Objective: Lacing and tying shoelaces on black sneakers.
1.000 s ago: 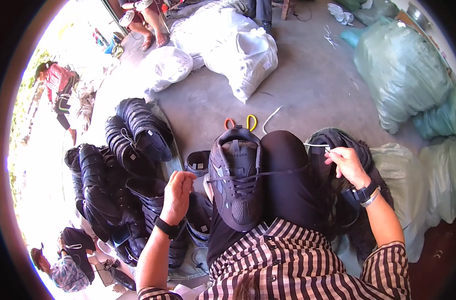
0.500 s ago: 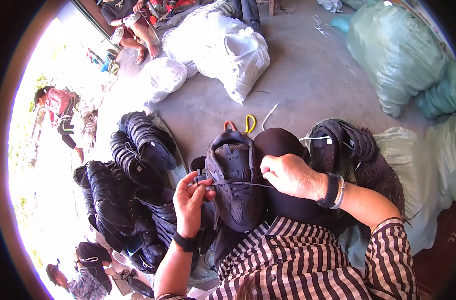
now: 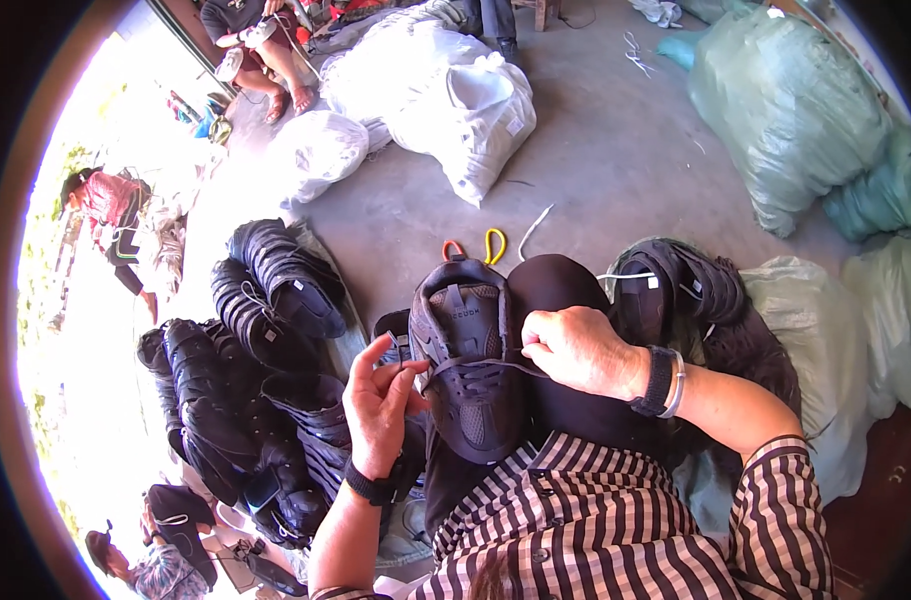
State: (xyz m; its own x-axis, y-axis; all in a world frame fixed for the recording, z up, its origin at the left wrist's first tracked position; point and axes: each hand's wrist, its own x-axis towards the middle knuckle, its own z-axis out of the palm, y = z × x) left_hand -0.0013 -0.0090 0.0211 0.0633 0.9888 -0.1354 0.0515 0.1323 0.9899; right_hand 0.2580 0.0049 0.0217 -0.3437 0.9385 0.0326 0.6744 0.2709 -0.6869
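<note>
A black shoe [image 3: 473, 425] rests on my lap with its heel pointing away from me and its toe close to my striped shirt. A dark shoelace [image 3: 503, 363] runs across its tongue and out to both sides. On the left of the shoe, my left hand [image 3: 381, 405] pinches one end of the lace between thumb and fingers. My right hand [image 3: 586, 350] is closed like a fist over the other end, above my dark-clad right knee [image 3: 558, 285]. The lace is slightly slack near the left hand.
Many stacked black shoes [image 3: 211, 400] lie to my left, more shoes [image 3: 691, 285] to my right. Red and yellow loops [image 3: 495, 246] lie on the floor ahead. White sacks [image 3: 466, 110] and green sacks [image 3: 791, 115] stand farther off. Other people [image 3: 261, 45] sit or bend at the left.
The lace, taut and straight before, now sags a little on the left. My left fingers have spread and shifted slightly; my right hand has barely moved.
</note>
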